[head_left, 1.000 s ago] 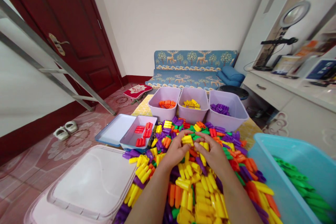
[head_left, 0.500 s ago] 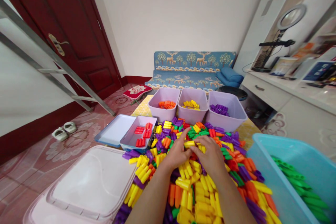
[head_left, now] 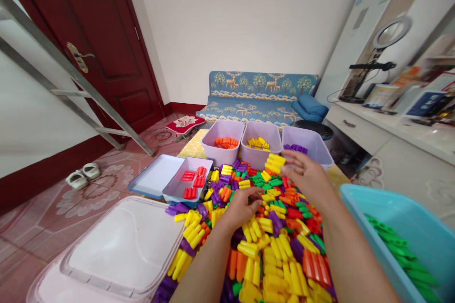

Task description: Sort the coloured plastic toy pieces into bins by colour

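Left hand [head_left: 245,206]: fingers loosely curled over the mixed pile [head_left: 270,255]; whether anything is gripped cannot be told. Right hand [head_left: 305,175]: grips yellow pieces [head_left: 275,163] above the pile's far part, near the middle lilac bin [head_left: 260,154].

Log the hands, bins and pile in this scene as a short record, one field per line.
right hand: holding raised yellow pieces
left hand: at the mixed pile
left lilac bin: orange pieces
middle lilac bin: yellow
right lilac bin: purple pieces
white box: red pieces
turquoise bin: green pieces
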Demonstrator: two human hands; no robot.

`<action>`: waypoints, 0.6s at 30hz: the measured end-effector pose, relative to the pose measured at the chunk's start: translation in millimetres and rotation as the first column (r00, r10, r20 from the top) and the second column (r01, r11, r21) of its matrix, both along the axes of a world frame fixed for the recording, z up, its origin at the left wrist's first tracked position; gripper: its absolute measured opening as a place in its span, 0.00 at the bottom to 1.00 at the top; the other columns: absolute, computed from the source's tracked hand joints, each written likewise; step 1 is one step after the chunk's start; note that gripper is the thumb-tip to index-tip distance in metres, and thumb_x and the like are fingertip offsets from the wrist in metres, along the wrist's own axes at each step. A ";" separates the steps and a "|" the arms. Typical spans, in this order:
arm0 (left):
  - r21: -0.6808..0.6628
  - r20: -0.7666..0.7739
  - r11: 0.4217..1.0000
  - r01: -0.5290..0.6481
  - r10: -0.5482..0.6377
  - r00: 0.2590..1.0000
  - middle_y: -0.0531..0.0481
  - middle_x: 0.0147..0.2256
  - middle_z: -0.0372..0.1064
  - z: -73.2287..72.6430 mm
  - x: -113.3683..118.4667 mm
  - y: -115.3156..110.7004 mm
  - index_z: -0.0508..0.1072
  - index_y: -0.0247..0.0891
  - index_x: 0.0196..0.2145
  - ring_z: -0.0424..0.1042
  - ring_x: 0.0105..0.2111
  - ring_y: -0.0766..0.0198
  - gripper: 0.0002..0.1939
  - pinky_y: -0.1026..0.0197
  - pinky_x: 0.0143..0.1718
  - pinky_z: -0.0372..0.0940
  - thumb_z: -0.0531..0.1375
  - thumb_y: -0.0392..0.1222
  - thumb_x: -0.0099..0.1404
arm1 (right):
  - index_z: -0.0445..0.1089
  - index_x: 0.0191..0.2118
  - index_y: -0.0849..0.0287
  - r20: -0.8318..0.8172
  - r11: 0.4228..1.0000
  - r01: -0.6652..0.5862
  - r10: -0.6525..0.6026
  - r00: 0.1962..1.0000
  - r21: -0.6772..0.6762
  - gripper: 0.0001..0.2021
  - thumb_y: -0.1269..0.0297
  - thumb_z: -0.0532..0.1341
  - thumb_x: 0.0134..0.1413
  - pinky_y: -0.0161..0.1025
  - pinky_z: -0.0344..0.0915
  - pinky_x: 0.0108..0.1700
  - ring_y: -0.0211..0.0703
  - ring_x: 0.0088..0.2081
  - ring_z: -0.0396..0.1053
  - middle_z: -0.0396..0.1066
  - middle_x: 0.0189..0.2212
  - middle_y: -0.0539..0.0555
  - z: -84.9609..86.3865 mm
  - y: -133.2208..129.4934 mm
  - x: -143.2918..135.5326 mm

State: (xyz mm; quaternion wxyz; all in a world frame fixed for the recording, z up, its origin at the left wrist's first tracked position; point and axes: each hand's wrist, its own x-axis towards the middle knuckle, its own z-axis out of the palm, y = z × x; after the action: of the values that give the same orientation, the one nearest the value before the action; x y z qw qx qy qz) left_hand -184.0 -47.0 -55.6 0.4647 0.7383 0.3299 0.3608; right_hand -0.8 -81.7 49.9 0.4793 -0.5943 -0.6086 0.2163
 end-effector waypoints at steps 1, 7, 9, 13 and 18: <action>0.002 -0.004 1.000 0.000 0.000 1.000 0.44 0.37 0.77 -0.8 0.1 0.1 0.74 0.32 0.48 0.75 0.36 0.59 0.19 0.60 0.40 0.68 0.58 0.33 0.58 | 0.63 0.55 0.56 -0.051 0.993 0.078 -0.074 0.996 0.089 0.26 0.61 0.61 0.47 0.40 0.71 0.35 0.45 0.38 0.74 0.71 0.48 0.59 1.8 4.4 -0.2; 0.097 -0.094 0.995 -0.008 0.018 0.995 0.45 0.40 0.76 1.9 -1.8 -0.8 0.74 0.36 0.48 0.74 0.39 0.57 0.21 0.57 0.43 0.67 0.60 0.37 0.55 | 0.70 0.50 0.58 0.356 0.987 0.160 -0.160 0.921 0.030 0.20 0.69 0.59 0.47 0.50 0.66 0.51 0.52 0.47 0.72 0.74 0.46 0.59 -43.0 6.6 2.8; 0.156 -0.180 0.988 0.022 0.007 0.984 0.45 0.44 0.75 5.0 -3.6 -2.0 0.74 0.38 0.49 0.73 0.43 0.54 0.22 0.55 0.47 0.66 0.61 0.39 0.54 | 0.72 0.49 0.57 0.489 0.984 0.134 -0.061 0.870 -0.115 0.23 0.72 0.60 0.43 0.53 0.61 0.55 0.55 0.52 0.69 0.73 0.49 0.60 -64.4 2.5 6.5; 0.219 -0.293 0.971 0.101 -0.033 0.956 0.44 0.48 0.73 9.1 -6.6 -4.1 0.73 0.38 0.51 0.70 0.47 0.51 0.26 0.53 0.52 0.63 0.62 0.40 0.54 | 0.69 0.54 0.53 0.439 0.953 -0.003 0.141 0.887 -0.301 0.29 0.75 0.58 0.41 0.52 0.62 0.55 0.54 0.53 0.68 0.71 0.52 0.56 -84.5 -5.8 12.6; 0.227 -0.335 0.965 0.127 -0.045 0.941 0.44 0.52 0.70 5.7 -7.2 -3.3 0.68 0.39 0.56 0.69 0.50 0.50 0.31 0.52 0.54 0.61 0.59 0.36 0.52 | 0.66 0.56 0.52 0.431 0.933 -0.102 0.254 0.866 -0.344 0.36 0.76 0.60 0.34 0.51 0.58 0.58 0.53 0.56 0.64 0.66 0.57 0.55 -80.7 -10.0 14.8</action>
State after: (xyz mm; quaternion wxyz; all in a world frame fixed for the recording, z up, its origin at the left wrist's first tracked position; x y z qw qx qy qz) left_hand -191.2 -50.3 -49.9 0.3241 0.8534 0.3221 0.2506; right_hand 14.0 -91.7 -30.8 0.1963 -0.6371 -0.7173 0.2028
